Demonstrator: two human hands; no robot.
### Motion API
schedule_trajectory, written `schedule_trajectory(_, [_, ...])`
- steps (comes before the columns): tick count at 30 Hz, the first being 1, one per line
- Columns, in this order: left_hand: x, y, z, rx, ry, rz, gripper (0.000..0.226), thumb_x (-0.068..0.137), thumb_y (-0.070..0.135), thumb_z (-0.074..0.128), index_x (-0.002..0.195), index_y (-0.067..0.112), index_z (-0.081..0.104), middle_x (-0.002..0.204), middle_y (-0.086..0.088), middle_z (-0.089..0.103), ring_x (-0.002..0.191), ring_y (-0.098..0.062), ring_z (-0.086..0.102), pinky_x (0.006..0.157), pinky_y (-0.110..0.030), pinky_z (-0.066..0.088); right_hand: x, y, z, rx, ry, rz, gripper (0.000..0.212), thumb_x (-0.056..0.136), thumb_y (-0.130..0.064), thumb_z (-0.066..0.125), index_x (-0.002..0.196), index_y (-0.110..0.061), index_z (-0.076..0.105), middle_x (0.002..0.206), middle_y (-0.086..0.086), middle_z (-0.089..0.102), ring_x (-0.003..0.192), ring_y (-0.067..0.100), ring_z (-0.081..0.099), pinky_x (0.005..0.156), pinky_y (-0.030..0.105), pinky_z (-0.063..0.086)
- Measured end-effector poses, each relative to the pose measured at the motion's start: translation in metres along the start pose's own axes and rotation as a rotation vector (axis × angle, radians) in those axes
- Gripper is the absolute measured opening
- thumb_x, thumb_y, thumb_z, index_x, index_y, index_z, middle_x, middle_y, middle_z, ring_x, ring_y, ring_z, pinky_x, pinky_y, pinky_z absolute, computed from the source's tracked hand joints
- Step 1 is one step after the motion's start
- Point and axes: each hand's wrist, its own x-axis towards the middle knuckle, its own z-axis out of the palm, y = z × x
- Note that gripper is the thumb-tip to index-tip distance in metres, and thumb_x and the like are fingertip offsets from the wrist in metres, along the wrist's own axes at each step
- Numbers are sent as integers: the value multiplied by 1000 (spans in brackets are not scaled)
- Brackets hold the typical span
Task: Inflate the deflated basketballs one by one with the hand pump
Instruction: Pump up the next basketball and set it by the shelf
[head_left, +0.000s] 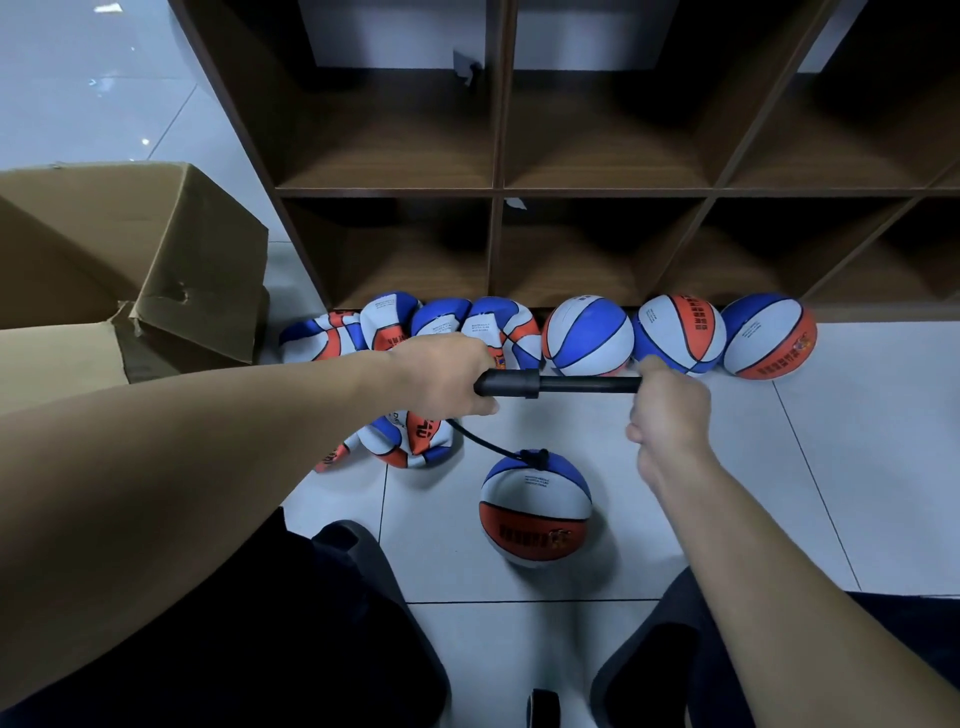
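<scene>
On the white tiled floor (597, 587) in front of a dark wooden cubby shelf (498, 192), a ball (535, 506) in blue, white and orange sits nearly round, between the person's knees and the shelf. A black hose (480, 441) runs from its top valve up to the pump (558, 385), which is held level above the floor. The left hand (447, 376) is wrapped tight around the thicker black barrel at the pump's left end; the right hand (667, 410) is closed in a fist around the other end, where the handle itself is hidden inside the grip, so its shape cannot be told. A thinner black rod shows between the two hands. Along the foot of the shelf lies a row of balls: three round ones (680, 335) to the right, touching or just beside each other, and four crumpled flat ones (395, 325) to the left, overlapping. Two more flat balls (410, 439) lie nearer, partly under the left forearm, just left of the hose. An open cardboard box (156, 260) stands at the left, beside the shelf's end. Dark trousers and grey shoes fill the bottom edge
</scene>
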Motion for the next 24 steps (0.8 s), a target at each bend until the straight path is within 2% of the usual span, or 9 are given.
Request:
schedule_trajectory(3, [0, -2, -2, 38, 9, -22, 28, 101, 47, 69, 81, 29, 61, 71, 2, 63, 64, -17, 60, 59, -33, 46, 7, -1, -7, 31, 18, -22, 33, 94, -16, 57, 69, -23, 36, 61, -6, 31, 56, 18, 24, 44, 27, 24])
schedule_trajectory(6, [1, 4, 0, 92, 64, -25, 30, 103, 48, 65, 78, 30, 58, 71, 3, 62, 64, -16, 60, 57, -31, 43, -1, 1, 0, -2, 40, -131, 36, 95, -17, 54, 64, -23, 36, 50, -16, 35, 55, 15, 31, 52, 30, 31])
schedule_trajectory(9, [-1, 9, 2, 73, 97, -30, 27, 103, 47, 62, 84, 27, 64, 71, 2, 62, 64, -18, 61, 56, -31, 44, -13, 5, 13, -58, 25, -225, 34, 94, -21, 52, 64, -22, 37, 53, -14, 38, 58, 17, 35, 60, 34, 32])
schedule_trajectory(12, [-3, 14, 3, 75, 101, -24, 28, 103, 46, 62, 84, 26, 64, 70, 2, 61, 63, -18, 60, 55, -31, 42, -24, 13, 24, -90, -7, -266, 32, 98, -20, 51, 68, -19, 40, 62, -7, 43, 61, 18, 39, 62, 35, 34])
schedule_trajectory(15, [-3, 19, 5, 70, 100, -19, 29, 103, 45, 61, 81, 26, 62, 70, 2, 62, 63, -19, 60, 55, -30, 41, -31, 21, 32, -133, -50, -283, 26, 101, -24, 51, 77, -14, 52, 74, 1, 53, 66, 20, 47, 65, 37, 41])
schedule_trajectory(21, [0, 26, 7, 80, 81, 9, 30, 103, 49, 61, 82, 27, 63, 72, 3, 65, 64, -17, 62, 55, -31, 43, -41, 30, 42, -182, -127, -250, 27, 105, -32, 51, 96, -11, 65, 91, 4, 67, 79, 20, 60, 70, 36, 48])
schedule_trajectory(24, [1, 23, 7, 94, 88, 25, 28, 103, 49, 61, 83, 29, 63, 72, 4, 65, 65, -15, 62, 56, -31, 43, -40, 30, 43, -184, -138, -244, 28, 107, -34, 51, 101, -10, 66, 92, 4, 66, 79, 18, 60, 70, 35, 47])
